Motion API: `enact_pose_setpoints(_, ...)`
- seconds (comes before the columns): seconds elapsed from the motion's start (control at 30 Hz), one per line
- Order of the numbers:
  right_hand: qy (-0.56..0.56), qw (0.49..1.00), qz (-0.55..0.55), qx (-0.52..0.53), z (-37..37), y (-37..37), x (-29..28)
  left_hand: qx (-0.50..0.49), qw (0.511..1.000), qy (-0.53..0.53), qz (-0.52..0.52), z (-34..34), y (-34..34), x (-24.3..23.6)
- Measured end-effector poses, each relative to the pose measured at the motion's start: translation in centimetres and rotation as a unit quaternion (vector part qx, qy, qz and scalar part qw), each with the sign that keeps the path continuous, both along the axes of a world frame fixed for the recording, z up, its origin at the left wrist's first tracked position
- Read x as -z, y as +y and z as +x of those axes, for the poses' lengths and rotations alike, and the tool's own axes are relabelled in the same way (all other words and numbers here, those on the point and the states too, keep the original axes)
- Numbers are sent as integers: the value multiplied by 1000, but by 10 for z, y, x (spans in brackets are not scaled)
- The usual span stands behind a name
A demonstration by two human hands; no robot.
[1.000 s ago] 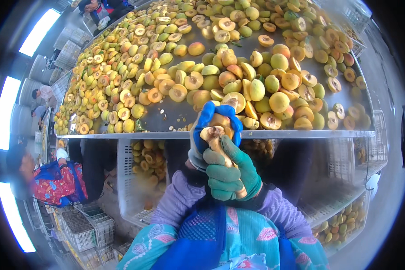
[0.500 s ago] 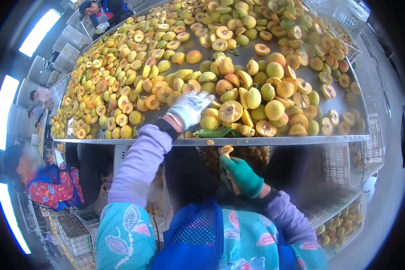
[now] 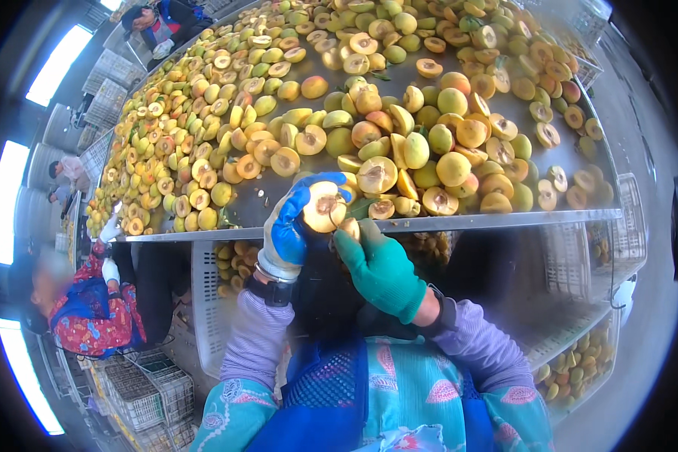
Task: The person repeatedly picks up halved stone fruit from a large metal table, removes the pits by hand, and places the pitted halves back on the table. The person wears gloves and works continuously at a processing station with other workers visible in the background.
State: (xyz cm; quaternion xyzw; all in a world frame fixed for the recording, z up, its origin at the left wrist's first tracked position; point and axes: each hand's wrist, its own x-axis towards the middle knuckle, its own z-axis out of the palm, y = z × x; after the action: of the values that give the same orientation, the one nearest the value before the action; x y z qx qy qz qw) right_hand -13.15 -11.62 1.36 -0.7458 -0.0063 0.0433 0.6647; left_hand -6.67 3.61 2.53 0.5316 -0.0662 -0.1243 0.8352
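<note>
In front of the table's near edge, my left hand (image 3: 284,230), in a white and blue glove, grips a halved yellow peach (image 3: 318,211) with its cut face and brown hollow showing. My right hand (image 3: 388,275), in a green glove, is closed round a small tan, rounded piece (image 3: 349,226) that looks like a tool's handle end. A thin dark curved part beside it meets the peach half; the rest is hidden by the fingers. Just beyond both hands lie many whole and halved peaches (image 3: 377,175) on the metal table (image 3: 505,218).
Below the table stand a white plastic crate (image 3: 207,301) holding fruit and another crate (image 3: 565,260) at the right. More fruit (image 3: 572,369) lies in a crate at lower right. A co-worker (image 3: 94,313) in a red patterned top sits at the left; another person (image 3: 166,26) is across the table.
My left hand has come back from the fruit pile toward me with a peach half in it. My right hand has risen and moved left to meet it.
</note>
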Motion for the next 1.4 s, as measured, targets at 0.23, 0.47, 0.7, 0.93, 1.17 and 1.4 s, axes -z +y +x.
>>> enact_pose_setpoints(0.23, -69, 993, -36, 90, 22, 4, 1, -30, 929, -216, 301, -11, -16, -14)
enact_pose_setpoints(0.47, -80, 992, 92, 24, 12, 13, 15, -89, 911, -265, 302, -6, -26, -1)
enact_pose_setpoints(0.7, -39, 997, -65, 13, -2, -6, 0, -66, 954, -136, 258, -5, -21, 2)
enact_pose_setpoints(0.93, -27, 997, -67, -21, -1, -7, 5, -19, 869, -312, 383, -1, -18, -4)
enact_pose_setpoints(1.17, 21, 994, 107, -7, 2, 8, 16, -28, 946, -133, 294, 7, -26, -5)
enact_pose_setpoints(1.4, -2, 993, 112, 36, -6, 17, 24, -41, 938, -105, 327, 6, -37, -8)
